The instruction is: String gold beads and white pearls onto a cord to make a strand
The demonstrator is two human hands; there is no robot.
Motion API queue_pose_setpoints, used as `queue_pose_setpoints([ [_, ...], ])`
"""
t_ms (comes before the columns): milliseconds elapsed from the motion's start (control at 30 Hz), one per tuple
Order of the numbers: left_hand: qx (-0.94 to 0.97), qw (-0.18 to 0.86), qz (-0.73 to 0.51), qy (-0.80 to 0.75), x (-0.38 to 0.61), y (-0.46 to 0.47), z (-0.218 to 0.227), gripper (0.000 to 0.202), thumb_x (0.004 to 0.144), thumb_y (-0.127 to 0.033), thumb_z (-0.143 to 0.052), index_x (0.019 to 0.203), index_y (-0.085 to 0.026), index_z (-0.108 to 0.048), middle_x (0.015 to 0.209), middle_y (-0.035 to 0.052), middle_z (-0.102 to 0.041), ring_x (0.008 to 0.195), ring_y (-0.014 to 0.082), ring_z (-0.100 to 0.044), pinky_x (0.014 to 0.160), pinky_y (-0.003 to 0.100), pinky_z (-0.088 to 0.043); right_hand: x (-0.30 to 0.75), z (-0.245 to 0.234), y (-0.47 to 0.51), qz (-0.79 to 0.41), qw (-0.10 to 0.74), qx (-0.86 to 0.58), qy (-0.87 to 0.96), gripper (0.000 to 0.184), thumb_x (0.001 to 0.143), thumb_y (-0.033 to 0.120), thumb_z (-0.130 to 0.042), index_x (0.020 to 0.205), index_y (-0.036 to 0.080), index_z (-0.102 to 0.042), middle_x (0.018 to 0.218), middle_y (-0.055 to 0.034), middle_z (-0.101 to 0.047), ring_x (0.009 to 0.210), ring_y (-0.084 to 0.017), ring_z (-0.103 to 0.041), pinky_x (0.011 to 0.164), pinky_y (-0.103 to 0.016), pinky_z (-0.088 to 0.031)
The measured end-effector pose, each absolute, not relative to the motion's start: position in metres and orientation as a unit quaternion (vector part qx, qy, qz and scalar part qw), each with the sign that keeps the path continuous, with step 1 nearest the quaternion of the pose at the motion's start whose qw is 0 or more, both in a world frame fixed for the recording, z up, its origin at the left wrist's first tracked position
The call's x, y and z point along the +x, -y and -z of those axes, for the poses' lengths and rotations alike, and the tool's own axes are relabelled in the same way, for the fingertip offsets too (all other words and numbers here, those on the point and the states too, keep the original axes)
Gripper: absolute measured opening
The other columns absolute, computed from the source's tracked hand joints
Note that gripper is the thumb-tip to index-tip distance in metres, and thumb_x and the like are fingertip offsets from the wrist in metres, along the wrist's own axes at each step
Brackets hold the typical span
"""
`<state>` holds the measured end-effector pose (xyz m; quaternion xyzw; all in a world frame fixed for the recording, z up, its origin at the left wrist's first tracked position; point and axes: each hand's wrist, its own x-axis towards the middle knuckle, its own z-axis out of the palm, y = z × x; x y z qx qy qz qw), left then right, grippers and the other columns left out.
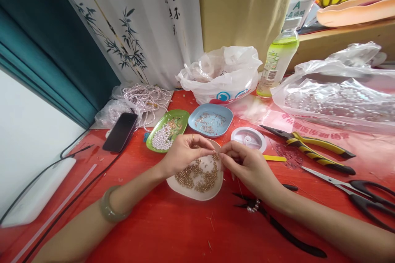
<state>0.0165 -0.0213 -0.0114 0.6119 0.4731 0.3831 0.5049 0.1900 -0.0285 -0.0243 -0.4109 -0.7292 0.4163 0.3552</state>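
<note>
My left hand (pixel 188 152) and my right hand (pixel 247 164) meet over a cream plate (pixel 194 194) of small gold beads (pixel 188 176). Thumb and forefinger of the left hand are pinched together, but what sits between them is too small to name. Fingertips of my right hand close on a fine thread (pixel 240 187), part of which shows below the hand. A short row of pearl beads (pixel 253 205) lies by the right wrist, over black-handled pliers (pixel 293 234). Behind the plate are a green dish (pixel 184 118) of white pearls and a blue dish (pixel 228 114) of thin metal pins.
A white spool (pixel 248 139), yellow-black pliers (pixel 321 148) and scissors (pixel 354 191) lie to the right. A phone (pixel 120 132) and bead strings (pixel 145 98) are at left. Plastic bags (pixel 222 76) and a bottle (pixel 277 63) stand at the back.
</note>
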Motion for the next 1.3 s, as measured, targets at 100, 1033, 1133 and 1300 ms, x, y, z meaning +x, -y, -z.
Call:
queue_pose_setpoints([
  [100, 0.617, 0.498, -0.383, -0.475, 0.0163, 0.0213, 0.0115, 0.010, 0.066, -0.022, -0.068, 0.071, -0.014, -0.066, 0.075, 0.0033, -0.068, 0.068, 0.0112, -0.061, 0.063, 0.021, -0.048, 0.1898, 0.0237, 0.0287, -0.417, 0.355, -0.413, 0.728, 0.011, 0.078, 0.019, -0.043, 0.069, 0.017, -0.050, 0.051, 0.0022, -0.056, 0.045, -0.008, -0.044, 0.043, -0.020, -0.033],
  [1033, 0.635, 0.479, -0.374, -0.477, 0.0162, 0.0230, 0.0126, 0.010, 0.066, -0.021, -0.067, 0.073, -0.013, -0.065, 0.077, 0.0044, -0.067, 0.072, 0.0128, -0.061, 0.069, 0.024, -0.049, 0.1894, 0.0230, 0.0284, -0.429, 0.356, -0.410, 0.722, 0.011, 0.077, 0.019, -0.043, 0.068, 0.017, -0.050, 0.053, 0.0011, -0.057, 0.045, -0.008, -0.046, 0.043, -0.020, -0.034],
  [1133, 0.638, 0.478, -0.371, -0.477, 0.0165, 0.0231, 0.0132, 0.010, 0.066, -0.021, -0.067, 0.073, -0.013, -0.065, 0.077, 0.0045, -0.067, 0.072, 0.0130, -0.061, 0.068, 0.024, -0.049, 0.1895, 0.0230, 0.0287, -0.427, 0.354, -0.409, 0.725, 0.011, 0.077, 0.018, -0.043, 0.069, 0.017, -0.050, 0.053, 0.0010, -0.058, 0.047, -0.008, -0.047, 0.043, -0.020, -0.035],
  [1300, 0.639, 0.476, -0.365, -0.482, 0.0176, 0.0230, 0.0128, 0.011, 0.067, -0.022, -0.066, 0.073, -0.013, -0.065, 0.078, 0.0048, -0.067, 0.071, 0.0137, -0.061, 0.068, 0.026, -0.050, 0.1898, 0.0223, 0.0294, -0.426, 0.346, -0.411, 0.727, 0.011, 0.077, 0.017, -0.043, 0.069, 0.017, -0.050, 0.054, 0.0010, -0.058, 0.046, -0.009, -0.046, 0.043, -0.020, -0.034],
])
